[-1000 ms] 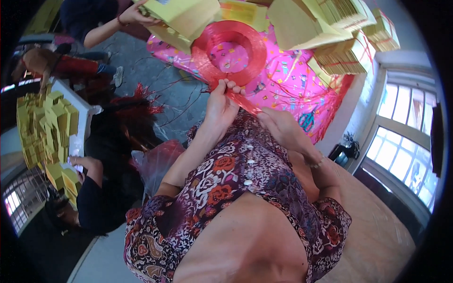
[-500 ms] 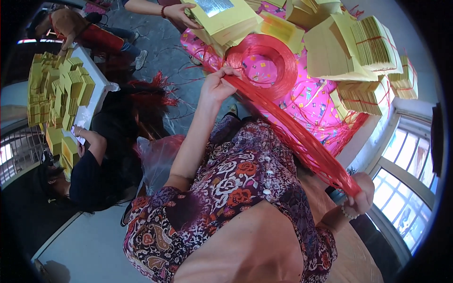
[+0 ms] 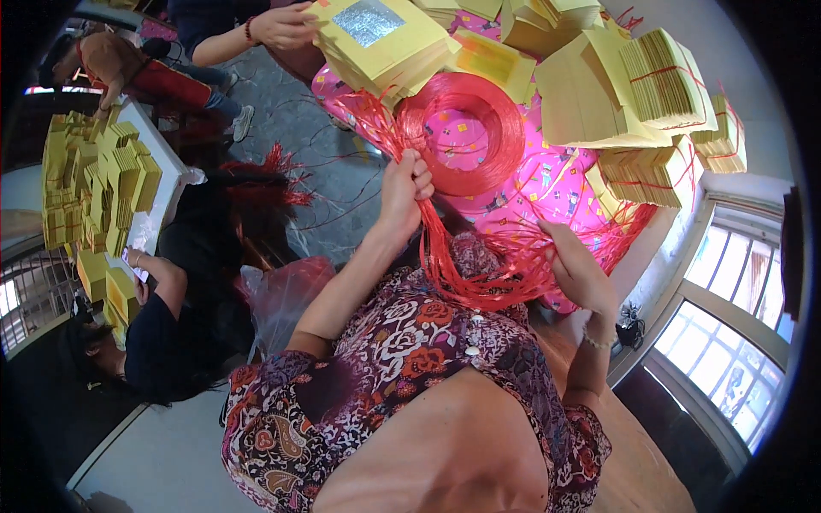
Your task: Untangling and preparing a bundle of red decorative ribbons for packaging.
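Note:
My left hand (image 3: 406,188) is closed in a fist round a bundle of thin red plastic strands (image 3: 436,265). Loose ends fan out above the fist, and the rest curves down in front of my patterned top toward the right. My right hand (image 3: 583,269) is at the other side of this curve, with its finger and thumb apart; strands lie against it, and some of its fingers are hidden. Just beyond my left hand, a ring-shaped coil of red strand (image 3: 505,141) lies on the pink printed cover (image 3: 556,184).
Yellow paper stacks (image 3: 590,94) and tied bundles (image 3: 671,77) crowd the table's far right. Across the table, another person's hand (image 3: 282,27) rests on a yellow stack with a silver square (image 3: 368,21). Two people are near a left-hand table (image 3: 162,188) with more yellow stacks.
The bundle was stretched taut between my hands; now it hangs slack and spread. My right hand has moved up and inward, and my left has closed into a fist. The coil looks slightly shifted.

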The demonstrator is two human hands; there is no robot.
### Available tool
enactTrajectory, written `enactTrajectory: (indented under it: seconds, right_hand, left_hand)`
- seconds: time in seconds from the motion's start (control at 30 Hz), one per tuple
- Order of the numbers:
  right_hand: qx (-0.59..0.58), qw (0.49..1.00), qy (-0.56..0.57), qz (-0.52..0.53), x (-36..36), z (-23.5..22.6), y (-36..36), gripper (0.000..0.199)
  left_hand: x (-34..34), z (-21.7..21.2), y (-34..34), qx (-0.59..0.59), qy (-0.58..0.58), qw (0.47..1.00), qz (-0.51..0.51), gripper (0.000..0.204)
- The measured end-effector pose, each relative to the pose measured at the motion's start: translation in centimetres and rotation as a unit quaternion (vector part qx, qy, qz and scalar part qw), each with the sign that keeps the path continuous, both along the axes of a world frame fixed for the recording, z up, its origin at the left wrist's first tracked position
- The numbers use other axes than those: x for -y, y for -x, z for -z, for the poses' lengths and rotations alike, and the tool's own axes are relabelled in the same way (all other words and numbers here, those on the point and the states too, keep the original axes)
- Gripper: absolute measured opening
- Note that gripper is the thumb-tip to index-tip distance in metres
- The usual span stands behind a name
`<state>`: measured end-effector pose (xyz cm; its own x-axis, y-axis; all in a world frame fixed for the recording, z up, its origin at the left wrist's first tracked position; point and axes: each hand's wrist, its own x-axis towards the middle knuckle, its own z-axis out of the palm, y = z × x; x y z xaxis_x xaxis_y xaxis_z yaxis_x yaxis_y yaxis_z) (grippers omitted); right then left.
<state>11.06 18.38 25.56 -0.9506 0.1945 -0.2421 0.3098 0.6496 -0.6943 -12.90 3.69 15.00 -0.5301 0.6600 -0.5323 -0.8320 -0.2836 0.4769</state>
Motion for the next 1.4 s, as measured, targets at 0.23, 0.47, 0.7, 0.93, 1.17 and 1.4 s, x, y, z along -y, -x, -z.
enactTrajectory:
  seconds: [0.23,0.47,0.7,0.93,1.17,1.4]
  right_hand:
    - [-0.106,0.971,0.21,0.033,0.2,0.1,9.6,0.04]
    - [-0.108,0.888,0.426,0.135,0.8,2.0,14.6,0.037]
    - [-0.171,0.892,0.395,0.141,-1.2,-0.1,14.6,0.039]
    - [-0.223,0.892,0.345,0.19,-0.3,0.7,14.1,0.031]
    - [-0.227,0.828,0.459,0.228,-1.4,-0.1,13.8,0.029]
    - [-0.266,0.81,0.472,0.225,-2.0,-1.2,14.2,0.03]
  left_hand:
    - [-2.2,-4.2,-3.7,-0.231,0.022,0.971,0.061,0.017]
    - [-3.8,-4.8,-5.9,-0.368,-0.009,0.925,0.095,0.018]
    - [-5.0,-3.5,-6.3,-0.389,0.0,0.913,0.122,0.018]
    - [-5.3,-2.9,-5.2,-0.511,0.029,0.841,0.174,0.022]
    - [-5.9,-5.5,-5.5,-0.58,0.03,0.798,0.164,0.039]
    - [-6.5,-6.2,-5.0,-0.594,0.014,0.788,0.164,0.04]
